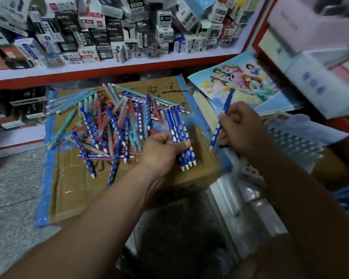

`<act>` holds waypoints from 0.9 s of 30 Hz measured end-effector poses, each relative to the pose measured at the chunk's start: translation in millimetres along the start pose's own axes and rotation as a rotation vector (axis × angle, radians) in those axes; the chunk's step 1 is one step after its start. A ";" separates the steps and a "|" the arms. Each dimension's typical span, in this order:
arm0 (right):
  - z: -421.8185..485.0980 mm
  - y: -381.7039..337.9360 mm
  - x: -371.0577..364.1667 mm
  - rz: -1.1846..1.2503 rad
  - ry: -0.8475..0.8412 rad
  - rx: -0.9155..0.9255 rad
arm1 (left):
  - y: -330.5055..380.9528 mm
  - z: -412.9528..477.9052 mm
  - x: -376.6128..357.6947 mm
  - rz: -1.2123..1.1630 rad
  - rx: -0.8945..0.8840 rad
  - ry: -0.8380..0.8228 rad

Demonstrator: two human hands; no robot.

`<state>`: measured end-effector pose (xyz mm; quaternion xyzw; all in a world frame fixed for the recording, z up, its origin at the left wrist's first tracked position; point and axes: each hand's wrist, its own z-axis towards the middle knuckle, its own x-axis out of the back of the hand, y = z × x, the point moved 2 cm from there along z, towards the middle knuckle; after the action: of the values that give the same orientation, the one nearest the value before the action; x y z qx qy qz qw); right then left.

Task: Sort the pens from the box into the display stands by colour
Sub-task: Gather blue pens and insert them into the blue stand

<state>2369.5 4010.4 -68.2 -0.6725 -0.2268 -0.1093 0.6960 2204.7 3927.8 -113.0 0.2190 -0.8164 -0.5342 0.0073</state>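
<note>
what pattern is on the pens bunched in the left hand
The bundle of pens is dark blue with white oval spots and white tips; the head view shows it.

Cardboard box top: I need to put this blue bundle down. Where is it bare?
Bare cardboard lies on the near side of the pen pile, right of the blue tape. The far half is crowded with pens.

1. "AIHAO" + "1389": black carton on the shelf; same print on second black carton.
2. "2001": white-red carton, same shelf.
3. Handwritten characters, only "日" legible: cardboard box.
</note>
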 end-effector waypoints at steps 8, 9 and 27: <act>-41.9 26.6 119.3 -0.103 0.401 -0.071 | -37.1 -9.1 -66.9 0.060 0.034 -0.085; -46.9 34.5 127.1 -0.107 0.424 -0.080 | -40.2 -9.9 -74.3 0.069 0.038 -0.108; -191.2 121.8 208.2 -0.381 0.615 -0.319 | -108.5 -23.5 -171.6 0.312 0.074 -0.361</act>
<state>2639.3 3862.5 -78.5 -0.6540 -0.1089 -0.4666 0.5854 2403.5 3933.9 -159.8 -0.0089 -0.8476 -0.5267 -0.0642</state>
